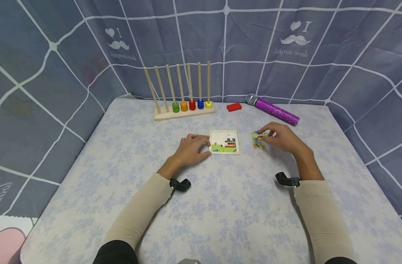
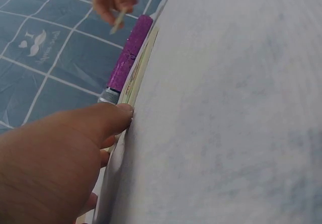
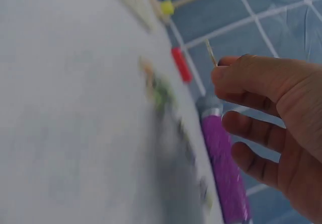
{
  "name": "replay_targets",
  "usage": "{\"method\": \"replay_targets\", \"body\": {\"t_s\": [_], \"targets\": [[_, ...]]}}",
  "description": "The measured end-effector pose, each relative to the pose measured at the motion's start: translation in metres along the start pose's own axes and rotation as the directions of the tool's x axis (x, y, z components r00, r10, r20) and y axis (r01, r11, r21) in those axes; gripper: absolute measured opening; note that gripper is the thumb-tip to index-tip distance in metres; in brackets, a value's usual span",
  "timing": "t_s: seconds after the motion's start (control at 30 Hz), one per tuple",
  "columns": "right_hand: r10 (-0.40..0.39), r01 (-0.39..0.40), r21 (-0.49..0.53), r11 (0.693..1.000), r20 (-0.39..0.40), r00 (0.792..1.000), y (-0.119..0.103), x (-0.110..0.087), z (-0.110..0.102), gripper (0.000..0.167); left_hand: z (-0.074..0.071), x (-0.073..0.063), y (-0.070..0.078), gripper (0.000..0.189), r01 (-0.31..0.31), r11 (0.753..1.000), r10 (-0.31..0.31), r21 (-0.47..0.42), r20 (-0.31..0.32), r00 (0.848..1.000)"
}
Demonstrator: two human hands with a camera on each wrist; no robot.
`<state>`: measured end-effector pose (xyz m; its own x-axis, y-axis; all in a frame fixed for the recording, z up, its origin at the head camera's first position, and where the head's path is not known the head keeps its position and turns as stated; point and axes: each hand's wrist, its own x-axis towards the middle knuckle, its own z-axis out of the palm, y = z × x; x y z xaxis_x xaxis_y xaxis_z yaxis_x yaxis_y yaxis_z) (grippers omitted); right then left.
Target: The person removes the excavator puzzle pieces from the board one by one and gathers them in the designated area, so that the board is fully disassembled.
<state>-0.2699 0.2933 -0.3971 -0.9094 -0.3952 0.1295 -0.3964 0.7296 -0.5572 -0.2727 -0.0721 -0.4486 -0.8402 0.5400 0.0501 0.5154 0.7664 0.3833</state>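
Observation:
My left hand (image 1: 192,149) holds the left side of a small framed jigsaw puzzle board (image 1: 223,153), with its thumb at the near corner. Part of a picture fills the board: green ground and a red and yellow vehicle. In the left wrist view the thumb (image 2: 118,117) presses the frame's edge. To the right, my right hand (image 1: 281,137) pinches a thin jigsaw piece (image 3: 211,52) between thumb and forefinger, raised above the table. Beneath that hand lie several colourful loose pieces (image 1: 258,145), blurred in the right wrist view.
A wooden rack (image 1: 184,114) of upright pegs with coloured rings stands at the back left. Beside it are a red block (image 1: 234,107) and a glittery purple microphone (image 1: 277,111). A grey-blue checked curtain (image 1: 201,40) hangs behind the patterned table (image 1: 227,205).

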Motion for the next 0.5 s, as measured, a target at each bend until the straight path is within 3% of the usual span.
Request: {"method": "replay_targets", "body": {"t_s": [0.13,0.3,0.5], "targets": [[0.073,-0.073,-0.007,0.997,0.034,0.997,0.022,-0.019,-0.004,0.022,-0.003,0.000,-0.001,0.030,-0.008,1.000,0.008,-0.010,-0.019,1.000],[0.146,-0.147,0.003,0.989,0.090,0.985,0.030,-0.022,-0.004,0.020,-0.003,0.001,-0.002,0.028,-0.004,1.000,0.003,-0.016,-0.022,1.000],[0.140,-0.133,-0.084,0.988,0.094,0.986,0.032,-0.024,-0.002,0.019,0.000,0.000,-0.001,0.029,-0.002,1.000,0.002,-0.021,-0.003,1.000]]}}
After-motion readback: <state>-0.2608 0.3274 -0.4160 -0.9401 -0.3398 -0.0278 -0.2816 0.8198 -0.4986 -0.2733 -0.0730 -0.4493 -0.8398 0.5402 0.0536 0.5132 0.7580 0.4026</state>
